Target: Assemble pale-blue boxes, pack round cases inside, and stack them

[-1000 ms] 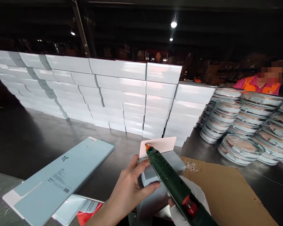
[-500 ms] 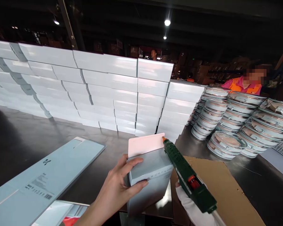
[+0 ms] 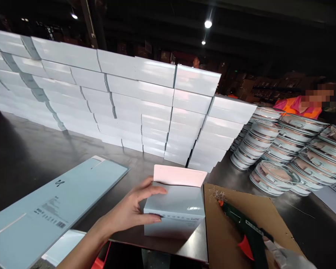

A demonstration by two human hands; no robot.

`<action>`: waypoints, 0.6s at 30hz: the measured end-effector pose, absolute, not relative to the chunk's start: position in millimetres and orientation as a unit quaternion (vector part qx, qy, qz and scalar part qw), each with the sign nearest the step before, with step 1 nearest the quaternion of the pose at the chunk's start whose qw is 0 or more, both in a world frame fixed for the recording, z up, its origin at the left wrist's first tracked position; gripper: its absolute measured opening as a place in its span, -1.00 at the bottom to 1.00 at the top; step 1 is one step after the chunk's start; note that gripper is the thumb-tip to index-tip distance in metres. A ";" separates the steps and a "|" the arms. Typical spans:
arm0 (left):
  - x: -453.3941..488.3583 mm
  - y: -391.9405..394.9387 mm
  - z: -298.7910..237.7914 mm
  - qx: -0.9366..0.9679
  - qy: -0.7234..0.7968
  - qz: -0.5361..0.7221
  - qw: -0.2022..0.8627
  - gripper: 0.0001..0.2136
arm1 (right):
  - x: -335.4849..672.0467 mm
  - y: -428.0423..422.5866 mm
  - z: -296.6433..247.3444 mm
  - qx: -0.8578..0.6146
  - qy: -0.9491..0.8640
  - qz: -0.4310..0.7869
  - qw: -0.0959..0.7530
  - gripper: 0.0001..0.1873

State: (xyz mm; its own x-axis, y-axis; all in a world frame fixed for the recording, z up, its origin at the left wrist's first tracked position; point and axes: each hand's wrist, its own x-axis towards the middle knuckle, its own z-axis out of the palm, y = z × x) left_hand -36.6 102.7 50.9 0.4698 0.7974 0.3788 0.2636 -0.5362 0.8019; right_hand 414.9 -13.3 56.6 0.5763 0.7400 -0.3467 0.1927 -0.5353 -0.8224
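Note:
My left hand [image 3: 133, 209] grips the left end of a pale blue carton [image 3: 175, 213] standing on the dark metal table, thumb on its front face and fingers over its top. The carton's pink-white flap [image 3: 180, 175] stands open at the back. My right hand [image 3: 289, 257], in a white glove, holds a green glue gun [image 3: 245, 229] by its grip at the bottom right. The gun lies low over a brown cardboard sheet [image 3: 229, 243], its orange nozzle pointing at a small tuft of dried glue strings [image 3: 217, 195] just right of the carton.
A long wall of stacked pale blue boxes [image 3: 128, 108] runs across the back of the table. Stacks of round lidded containers [image 3: 285, 149] stand at the right. A flat unfolded blue carton [image 3: 53, 209] lies at the left. A person in an orange vest [image 3: 299, 108] works behind the containers.
My right hand has drawn the glue gun away from the flap and lowered it onto the cardboard. The carton has been tipped down and now rests flat on the table.

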 end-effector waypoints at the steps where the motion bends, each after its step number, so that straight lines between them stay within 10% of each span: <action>1: -36.4 102.3 53.9 0.785 0.339 0.388 0.344 -0.55 | 410.4 -8.4 62.4 -0.809 -0.306 0.327 0.382 -0.70; 7: -32.9 98.7 50.1 0.773 0.358 0.400 0.337 -0.61 | 295.1 52.0 71.6 -0.431 -0.662 0.386 0.478 0.17; 14: -20.1 97.0 26.8 0.745 0.207 0.551 0.314 -0.44 | 263.8 62.4 60.2 -0.307 -0.809 0.270 0.423 -0.22; 18: -25.8 96.5 44.0 0.802 0.217 0.451 0.325 -0.80 | 263.0 65.4 72.4 -0.251 -0.896 0.113 0.349 -0.41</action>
State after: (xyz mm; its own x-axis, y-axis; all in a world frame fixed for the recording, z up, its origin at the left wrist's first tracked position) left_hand -25.8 96.5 44.0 0.4994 0.6415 0.5822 0.0548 -0.6941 0.7178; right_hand 263.0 65.4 72.4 -0.6298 0.5284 0.5693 0.3712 0.8486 -0.3770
